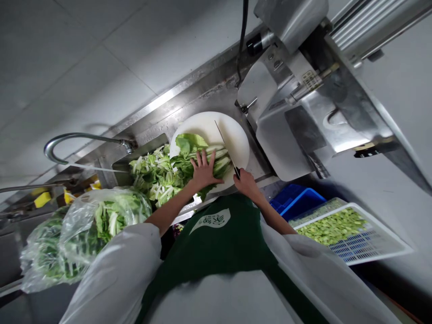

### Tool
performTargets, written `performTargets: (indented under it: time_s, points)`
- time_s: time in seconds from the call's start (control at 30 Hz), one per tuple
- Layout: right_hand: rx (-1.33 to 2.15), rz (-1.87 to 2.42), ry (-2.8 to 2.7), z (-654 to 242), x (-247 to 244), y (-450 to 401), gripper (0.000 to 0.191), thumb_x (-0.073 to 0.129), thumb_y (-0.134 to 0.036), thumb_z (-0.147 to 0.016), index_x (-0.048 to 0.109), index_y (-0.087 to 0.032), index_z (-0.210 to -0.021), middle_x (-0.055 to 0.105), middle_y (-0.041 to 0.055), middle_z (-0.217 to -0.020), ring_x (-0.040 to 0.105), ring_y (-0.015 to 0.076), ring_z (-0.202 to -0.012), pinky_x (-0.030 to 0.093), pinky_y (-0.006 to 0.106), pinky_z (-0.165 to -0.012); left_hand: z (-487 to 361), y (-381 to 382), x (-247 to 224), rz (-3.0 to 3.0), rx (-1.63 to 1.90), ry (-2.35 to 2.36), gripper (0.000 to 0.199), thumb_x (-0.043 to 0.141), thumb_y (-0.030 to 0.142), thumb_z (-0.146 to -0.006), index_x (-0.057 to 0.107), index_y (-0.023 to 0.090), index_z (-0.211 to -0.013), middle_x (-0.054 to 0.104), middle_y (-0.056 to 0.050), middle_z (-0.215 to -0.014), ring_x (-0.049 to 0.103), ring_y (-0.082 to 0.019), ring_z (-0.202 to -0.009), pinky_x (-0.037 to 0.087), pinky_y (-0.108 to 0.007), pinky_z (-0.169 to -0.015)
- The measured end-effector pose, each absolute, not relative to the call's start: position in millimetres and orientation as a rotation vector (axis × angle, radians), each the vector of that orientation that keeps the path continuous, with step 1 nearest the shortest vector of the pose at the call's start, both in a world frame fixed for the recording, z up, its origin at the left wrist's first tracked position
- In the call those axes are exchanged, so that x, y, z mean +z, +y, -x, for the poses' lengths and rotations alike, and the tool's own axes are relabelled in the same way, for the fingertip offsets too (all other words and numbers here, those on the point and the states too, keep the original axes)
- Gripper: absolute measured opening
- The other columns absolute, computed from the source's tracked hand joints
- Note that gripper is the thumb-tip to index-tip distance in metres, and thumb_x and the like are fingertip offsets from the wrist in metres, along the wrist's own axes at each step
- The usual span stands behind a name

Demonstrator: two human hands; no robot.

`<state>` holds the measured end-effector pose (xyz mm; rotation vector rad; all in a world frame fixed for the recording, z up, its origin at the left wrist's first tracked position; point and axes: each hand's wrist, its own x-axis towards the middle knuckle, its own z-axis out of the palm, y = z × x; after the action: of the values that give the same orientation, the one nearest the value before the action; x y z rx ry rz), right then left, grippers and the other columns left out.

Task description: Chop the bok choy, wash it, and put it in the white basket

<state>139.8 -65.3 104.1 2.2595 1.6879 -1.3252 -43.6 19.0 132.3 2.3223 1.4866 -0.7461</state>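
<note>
Left hand (203, 171) and right hand (245, 183) both show in my head view: one lies palm down with fingers spread over the leafy greens (221, 155), the other is closed around the handle of a knife (227, 146). I have the greens on the round white board (240, 135), directly under the left hand, so that one is nearer; from the right hand they lie to the left and slightly farther out. I read their pale stalks as running roughly sideways, with the blade slanting across their right end, its tip pointing away and leftward. I can't tell whether the edge touches them. Chopped greens (148, 168) heap up left of the board.
</note>
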Motion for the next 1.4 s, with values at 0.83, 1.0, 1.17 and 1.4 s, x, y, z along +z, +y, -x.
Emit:
performTargets:
  time_s: [0.83, 1.0, 1.17, 1.4]
  points:
    - [-0.974, -2.245, 1.844, -130.6, 112.7, -26.1, 0.033, 0.032, -0.02, -0.107, 0.053, -0.006, -0.127, 0.071, 0.0248, -0.108, 0.072, 0.0317, -0.104, 0.049, 0.036, -0.09, 40.0, 49.0, 107.2, -2.369, -0.496, 1.749, 0.128, 0.077, 0.06, -0.077, 0.002, 0.015, -0.17, 0.018, -0.024, -0.171, 0.016, -0.046, -0.156, 0.014, -0.066, -0.124]
    - [-0.92, -2.242, 1.807, -137.5, 133.2, -32.5, 0.035, 0.031, -0.023, -0.108, 0.054, -0.006, -0.129, 0.071, 0.0249, -0.107, 0.072, 0.0328, -0.103, 0.05, 0.037, -0.089, 41.3, 53.4, 106.1, -2.351, -0.489, 1.717, 0.127, 0.077, 0.058, -0.076, 0.005, 0.01, -0.169, 0.021, -0.025, -0.169, 0.018, -0.047, -0.155, 0.014, -0.066, -0.123]
    - [-0.867, -2.227, 1.841, -133.3, 165.8, -55.2, 0.041, 0.023, -0.028, -0.11, 0.053, -0.007, -0.129, 0.072, 0.0217, -0.099, 0.073, 0.0315, -0.095, 0.05, 0.037, -0.087, 41.2, 53.7, 104.1, -2.342, -0.471, 1.712, 0.129, 0.08, 0.056, -0.073, 0.007, 0.01, -0.169, 0.023, -0.027, -0.168, 0.017, -0.048, -0.154, 0.011, -0.067, -0.123]
    - [-0.922, -2.14, 1.815, -116.9, 170.6, -51.3, 0.039, 0.033, -0.014, -0.103, 0.049, -0.002, -0.137, 0.071, 0.0264, -0.103, 0.072, 0.0342, -0.1, 0.051, 0.04, -0.088, 42.4, 53.7, 101.3, -2.373, -0.483, 1.7, 0.126, 0.079, 0.057, -0.074, 0.011, 0.009, -0.168, 0.025, -0.026, -0.167, 0.019, -0.049, -0.153, 0.013, -0.069, -0.122]
